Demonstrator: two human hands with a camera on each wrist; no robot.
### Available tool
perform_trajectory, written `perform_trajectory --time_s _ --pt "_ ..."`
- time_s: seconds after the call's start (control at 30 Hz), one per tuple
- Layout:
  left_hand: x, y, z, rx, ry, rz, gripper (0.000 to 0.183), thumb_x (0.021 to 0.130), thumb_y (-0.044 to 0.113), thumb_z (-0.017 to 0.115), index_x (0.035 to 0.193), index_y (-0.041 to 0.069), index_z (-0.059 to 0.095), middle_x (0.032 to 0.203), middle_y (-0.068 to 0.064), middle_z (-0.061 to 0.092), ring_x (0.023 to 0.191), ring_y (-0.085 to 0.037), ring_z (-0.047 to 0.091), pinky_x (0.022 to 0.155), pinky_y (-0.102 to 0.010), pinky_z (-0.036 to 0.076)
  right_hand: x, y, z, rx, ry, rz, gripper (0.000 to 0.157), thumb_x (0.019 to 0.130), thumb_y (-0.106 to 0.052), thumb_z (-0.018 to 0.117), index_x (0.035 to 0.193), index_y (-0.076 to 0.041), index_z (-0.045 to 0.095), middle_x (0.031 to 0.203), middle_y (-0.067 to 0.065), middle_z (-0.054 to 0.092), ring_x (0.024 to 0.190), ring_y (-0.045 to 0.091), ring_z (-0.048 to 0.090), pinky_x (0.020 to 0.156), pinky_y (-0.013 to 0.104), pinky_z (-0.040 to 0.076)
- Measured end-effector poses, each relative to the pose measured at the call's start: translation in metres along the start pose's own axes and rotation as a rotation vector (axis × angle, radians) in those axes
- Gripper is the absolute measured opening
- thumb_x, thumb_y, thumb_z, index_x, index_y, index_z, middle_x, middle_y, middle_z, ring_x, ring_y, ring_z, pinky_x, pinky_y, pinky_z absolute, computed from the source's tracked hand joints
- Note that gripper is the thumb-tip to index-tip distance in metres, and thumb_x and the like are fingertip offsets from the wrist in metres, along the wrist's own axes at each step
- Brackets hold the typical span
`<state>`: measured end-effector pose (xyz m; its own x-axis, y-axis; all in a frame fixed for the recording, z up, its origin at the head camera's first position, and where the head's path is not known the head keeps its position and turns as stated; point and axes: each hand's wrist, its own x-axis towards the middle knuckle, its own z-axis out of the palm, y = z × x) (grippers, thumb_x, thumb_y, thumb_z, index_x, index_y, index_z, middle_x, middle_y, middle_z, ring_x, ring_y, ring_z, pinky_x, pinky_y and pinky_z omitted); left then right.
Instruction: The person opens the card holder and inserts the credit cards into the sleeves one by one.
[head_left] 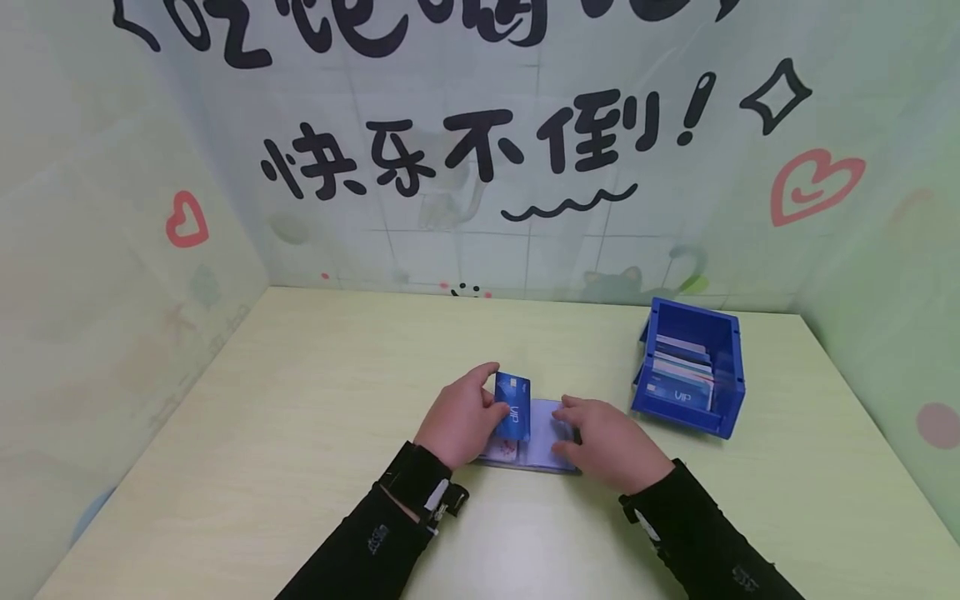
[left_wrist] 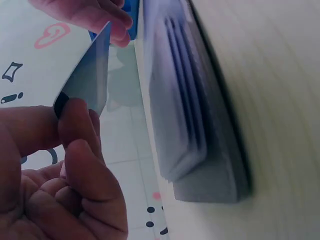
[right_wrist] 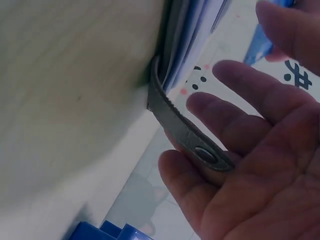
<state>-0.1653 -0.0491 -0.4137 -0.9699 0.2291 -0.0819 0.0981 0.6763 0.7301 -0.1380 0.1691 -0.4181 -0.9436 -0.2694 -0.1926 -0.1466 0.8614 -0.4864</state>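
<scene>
A blue VIP card [head_left: 513, 408] stands upright between the thumb and fingers of my left hand [head_left: 463, 417], which pinches it by its edge. Below it lies a card holder [head_left: 542, 433], spread open on the table, with a pinkish card in its left side. The left wrist view shows the holder's stacked sleeves [left_wrist: 175, 95] from the edge. My right hand [head_left: 611, 442] is at the holder's right side with fingers loosely extended. In the right wrist view, the holder's strap [right_wrist: 182, 132] with a metal snap sticks out against those fingers.
A blue plastic bin [head_left: 686, 367] stands at the right rear of the table, holding several cards [head_left: 681, 375], the front one a blue VIP card. A printed cloth backdrop [head_left: 465, 250] rises behind the pale wooden table [head_left: 315, 375] and along both sides.
</scene>
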Motion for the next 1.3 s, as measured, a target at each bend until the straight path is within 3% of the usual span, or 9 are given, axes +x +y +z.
perform_trajectory --time_s 0.1,0.27,0.5,0.77,1.03,1.3 --pt "0.001 -0.003 0.001 0.037 -0.011 -0.014 0.057 0.103 0.020 0.069 0.155 0.007 0.050 0.068 0.001 0.053 0.064 -0.015 0.057 0.065 -0.031 0.045 0.000 0.001 0.002 -0.017 -0.031 0.012 0.052 0.096 -0.029 0.077 0.142 -0.006 0.066 0.160 0.015 0.051 0.150 0.038 0.047 0.120 0.056 0.039" --pt "0.002 -0.005 0.003 0.096 -0.026 -0.023 0.052 0.102 0.019 0.069 0.151 0.006 0.055 0.065 0.003 0.047 0.065 -0.015 0.057 0.069 -0.031 0.045 0.001 0.003 0.004 -0.047 -0.059 0.020 0.053 0.095 -0.029 0.079 0.141 -0.006 0.067 0.160 0.015 0.052 0.148 0.037 0.050 0.119 0.054 0.042" --pt "0.002 -0.007 0.005 0.141 -0.026 -0.019 0.050 0.101 0.018 0.071 0.148 0.005 0.058 0.067 0.002 0.048 0.072 -0.017 0.059 0.074 -0.034 0.047 0.002 0.003 0.005 -0.074 -0.072 0.020 0.057 0.094 -0.030 0.080 0.143 -0.005 0.065 0.161 0.015 0.050 0.148 0.037 0.050 0.120 0.054 0.041" --pt "0.002 -0.008 0.008 0.163 -0.030 -0.018 0.048 0.101 0.020 0.071 0.146 0.007 0.061 0.078 0.000 0.063 0.091 -0.020 0.064 0.095 -0.044 0.056 0.003 0.003 0.005 -0.101 -0.078 0.009 0.060 0.093 -0.029 0.080 0.144 -0.002 0.063 0.161 0.017 0.050 0.147 0.038 0.050 0.119 0.053 0.042" --pt "0.001 -0.007 0.007 0.188 -0.036 -0.015 0.048 0.100 0.022 0.072 0.146 0.008 0.062 0.070 0.001 0.058 0.086 -0.020 0.063 0.081 -0.037 0.053 0.003 0.002 0.006 -0.118 -0.079 0.010 0.062 0.092 -0.029 0.082 0.144 -0.003 0.063 0.161 0.016 0.050 0.145 0.038 0.052 0.118 0.053 0.043" --pt "0.001 -0.006 0.010 0.203 -0.058 0.008 0.049 0.100 0.021 0.074 0.145 0.008 0.062 0.066 0.002 0.050 0.071 -0.016 0.058 0.070 -0.031 0.045 0.002 0.002 0.007 -0.137 -0.063 -0.002 0.062 0.091 -0.030 0.083 0.143 -0.003 0.064 0.159 0.016 0.052 0.143 0.037 0.054 0.117 0.053 0.044"
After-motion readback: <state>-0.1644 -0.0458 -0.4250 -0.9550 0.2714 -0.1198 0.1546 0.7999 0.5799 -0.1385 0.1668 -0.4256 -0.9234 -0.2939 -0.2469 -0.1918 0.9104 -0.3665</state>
